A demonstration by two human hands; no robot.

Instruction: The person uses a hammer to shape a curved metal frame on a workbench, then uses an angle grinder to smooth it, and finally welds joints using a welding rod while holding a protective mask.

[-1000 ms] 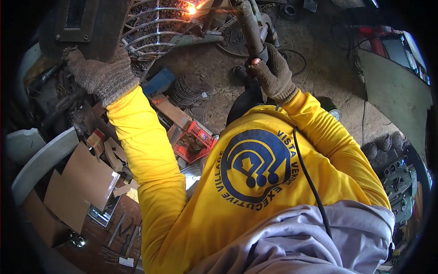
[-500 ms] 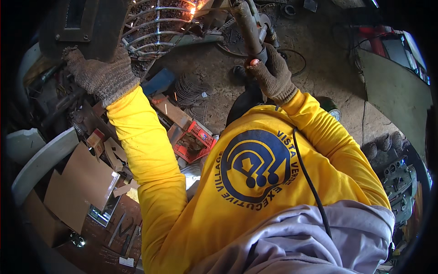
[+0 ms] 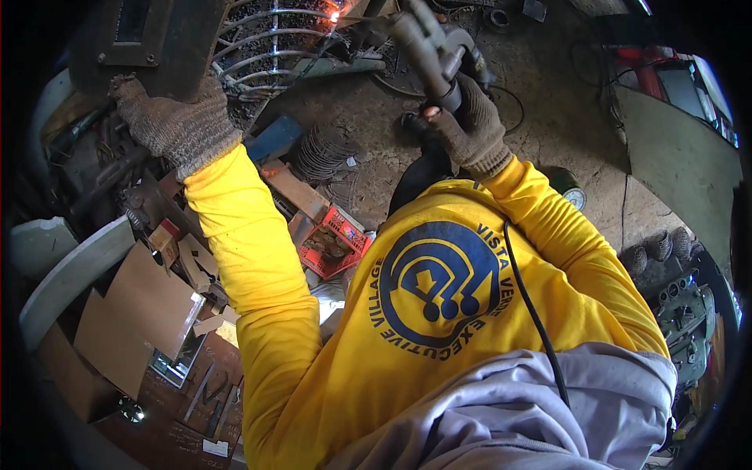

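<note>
My left hand [image 3: 176, 125], in a knitted work glove, holds a dark welding face shield [image 3: 149, 43] up at the top left. My right hand [image 3: 468, 125], also gloved, grips the handle of a welding electrode holder [image 3: 427, 51] that points up and left. A small orange glow [image 3: 335, 16] shows at the electrode's tip, against a curved metal wire frame [image 3: 270, 47] lying on the dirt floor. Both arms wear yellow sleeves.
A red plastic crate [image 3: 333, 243] of small parts, cardboard pieces [image 3: 141, 313], a blue box [image 3: 274, 137] and stacked metal rings [image 3: 321, 153] lie at left. A black cable [image 3: 533, 313] runs across my shirt. A green panel [image 3: 681, 164] and engine parts [image 3: 689, 313] stand at right.
The bright welding spark has dimmed to a small glow. Both hands hold nearly the same places.
</note>
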